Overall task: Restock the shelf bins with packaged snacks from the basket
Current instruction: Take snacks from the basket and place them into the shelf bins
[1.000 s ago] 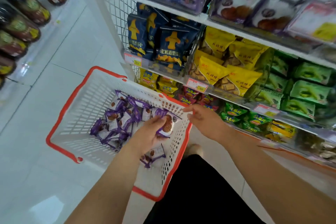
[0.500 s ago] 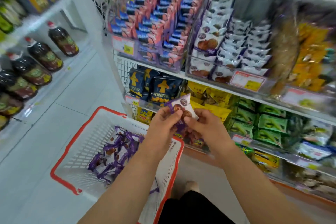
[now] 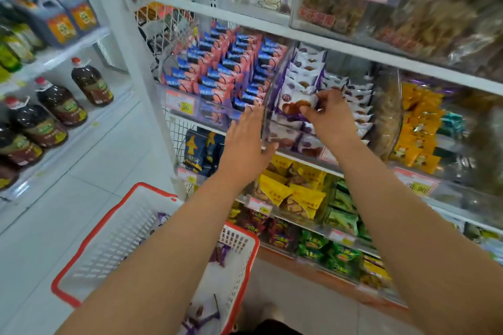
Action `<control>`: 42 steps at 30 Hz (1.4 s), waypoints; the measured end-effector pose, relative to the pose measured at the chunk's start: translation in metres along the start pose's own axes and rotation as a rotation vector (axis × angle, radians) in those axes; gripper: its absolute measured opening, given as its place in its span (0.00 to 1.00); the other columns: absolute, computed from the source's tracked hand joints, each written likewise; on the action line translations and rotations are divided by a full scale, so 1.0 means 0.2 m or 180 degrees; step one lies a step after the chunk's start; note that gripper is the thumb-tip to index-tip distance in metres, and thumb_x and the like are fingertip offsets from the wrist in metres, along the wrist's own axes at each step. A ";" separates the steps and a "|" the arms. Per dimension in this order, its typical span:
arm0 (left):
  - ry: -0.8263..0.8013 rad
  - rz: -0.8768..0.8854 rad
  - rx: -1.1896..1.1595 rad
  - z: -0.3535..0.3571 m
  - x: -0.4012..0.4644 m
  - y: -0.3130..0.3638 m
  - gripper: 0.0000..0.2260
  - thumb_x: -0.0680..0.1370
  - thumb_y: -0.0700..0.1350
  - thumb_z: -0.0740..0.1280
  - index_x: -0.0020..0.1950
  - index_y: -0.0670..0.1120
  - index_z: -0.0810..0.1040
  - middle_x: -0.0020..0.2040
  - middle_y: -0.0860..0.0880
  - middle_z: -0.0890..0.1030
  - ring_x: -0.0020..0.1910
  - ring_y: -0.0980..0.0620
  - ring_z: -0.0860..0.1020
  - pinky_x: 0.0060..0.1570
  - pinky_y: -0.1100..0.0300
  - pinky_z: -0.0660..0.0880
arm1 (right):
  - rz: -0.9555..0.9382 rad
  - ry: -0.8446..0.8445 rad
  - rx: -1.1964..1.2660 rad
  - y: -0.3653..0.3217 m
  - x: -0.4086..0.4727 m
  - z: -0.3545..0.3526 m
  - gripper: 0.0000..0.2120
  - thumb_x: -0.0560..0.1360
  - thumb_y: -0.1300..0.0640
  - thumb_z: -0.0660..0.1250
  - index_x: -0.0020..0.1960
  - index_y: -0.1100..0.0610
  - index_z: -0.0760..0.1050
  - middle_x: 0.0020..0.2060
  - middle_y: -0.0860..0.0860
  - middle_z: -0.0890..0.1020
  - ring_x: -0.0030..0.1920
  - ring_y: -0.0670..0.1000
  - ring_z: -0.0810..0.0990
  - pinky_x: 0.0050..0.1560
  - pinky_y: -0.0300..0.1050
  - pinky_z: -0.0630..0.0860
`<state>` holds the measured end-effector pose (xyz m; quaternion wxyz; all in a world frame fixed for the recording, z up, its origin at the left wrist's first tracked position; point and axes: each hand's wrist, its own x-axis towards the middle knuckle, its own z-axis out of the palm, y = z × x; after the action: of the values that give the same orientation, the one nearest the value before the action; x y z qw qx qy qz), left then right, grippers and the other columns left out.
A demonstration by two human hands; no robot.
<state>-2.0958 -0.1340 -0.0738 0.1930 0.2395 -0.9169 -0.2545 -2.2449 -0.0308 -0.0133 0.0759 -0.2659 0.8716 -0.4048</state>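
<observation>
Our right hand pinched a snack packet inside the clear bin; at its nine o'clock, our left hand lay flat, fingers straight.

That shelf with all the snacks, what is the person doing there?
The person is filling a shelf bin. The right hand pinches a white and purple snack packet and sets it into the clear plastic bin with more of the same. The left hand rests flat against the bin's side. More purple packets lie in the white basket with a red rim below.
</observation>
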 end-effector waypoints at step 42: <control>0.0218 -0.0869 0.0046 0.10 -0.61 -0.56 0.15 0.77 0.36 0.66 0.63 0.44 0.78 0.58 0.43 0.79 0.57 0.42 0.76 0.56 0.46 0.74 | -0.0362 -0.1576 0.0510 0.26 -0.85 0.70 0.03 0.78 0.58 0.66 0.52 0.53 0.76 0.41 0.45 0.78 0.40 0.46 0.76 0.44 0.42 0.74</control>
<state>-1.9683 -0.1454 -0.1793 0.1860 0.3719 -0.8704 -0.2634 -2.0727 -0.0075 -0.1585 0.2847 -0.3984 0.7754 -0.3988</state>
